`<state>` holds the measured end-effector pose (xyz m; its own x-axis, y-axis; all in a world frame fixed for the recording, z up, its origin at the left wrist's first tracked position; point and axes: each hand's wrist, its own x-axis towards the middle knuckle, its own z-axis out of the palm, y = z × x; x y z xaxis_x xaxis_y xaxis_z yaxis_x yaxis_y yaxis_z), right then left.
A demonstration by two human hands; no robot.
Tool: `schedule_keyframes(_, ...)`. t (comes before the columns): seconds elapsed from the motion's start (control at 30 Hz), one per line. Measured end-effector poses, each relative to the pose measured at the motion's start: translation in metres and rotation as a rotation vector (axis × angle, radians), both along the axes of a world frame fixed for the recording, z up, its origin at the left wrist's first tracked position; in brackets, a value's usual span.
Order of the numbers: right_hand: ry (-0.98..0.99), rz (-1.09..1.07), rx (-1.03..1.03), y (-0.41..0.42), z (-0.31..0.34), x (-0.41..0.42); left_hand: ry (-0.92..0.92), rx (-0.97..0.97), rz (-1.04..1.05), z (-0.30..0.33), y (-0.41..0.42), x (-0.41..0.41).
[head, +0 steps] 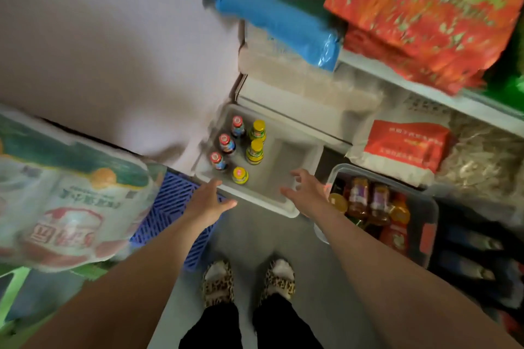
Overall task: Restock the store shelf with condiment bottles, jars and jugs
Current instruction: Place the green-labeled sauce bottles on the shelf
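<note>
A grey plastic bin (286,208) stands on the floor below the shelf. Inside it, three red-capped bottles (224,142) line the left wall, and three yellow-capped bottles (255,148) stand beside them. The bin's right half holds nothing. My left hand (208,201) hovers open over the bin's near left corner, and my right hand (307,190) hovers open over its near right edge. Neither hand holds anything. A dark crate (425,235) at the right holds several jars and bottles (368,201).
Shelves (419,88) at the upper right carry red, blue and white bags. A blue plastic crate (175,207) lies left of the bin. A large printed bag (71,207) fills the left foreground. My slippered feet (249,280) stand on grey floor.
</note>
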<state>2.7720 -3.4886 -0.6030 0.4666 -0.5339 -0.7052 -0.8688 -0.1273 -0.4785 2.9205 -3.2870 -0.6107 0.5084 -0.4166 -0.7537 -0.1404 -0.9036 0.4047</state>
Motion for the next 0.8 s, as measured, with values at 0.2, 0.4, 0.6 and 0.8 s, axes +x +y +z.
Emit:
schedule_keyframes(0.2, -0.14, -0.172, 0.01, 0.007, -0.133, 0.016, 0.005, -0.189, 0.127, -0.132, 0.001, 0.003)
schedule_keyframes(0.4, -0.336, -0.197, 0.002, -0.005, -0.254, 0.047, 0.03, -0.379, 0.116, -0.241, -0.006, 0.022)
schedule_keyframes(0.6, -0.473, -0.073, -0.019, -0.029, -0.322, 0.067, 0.065, -0.551, 0.041, -0.291, -0.016, 0.04)
schedule_keyframes(0.8, -0.524, -0.065, 0.001, -0.025, -0.329, 0.073, 0.169, -0.729, 0.149, -0.262, -0.006, 0.042)
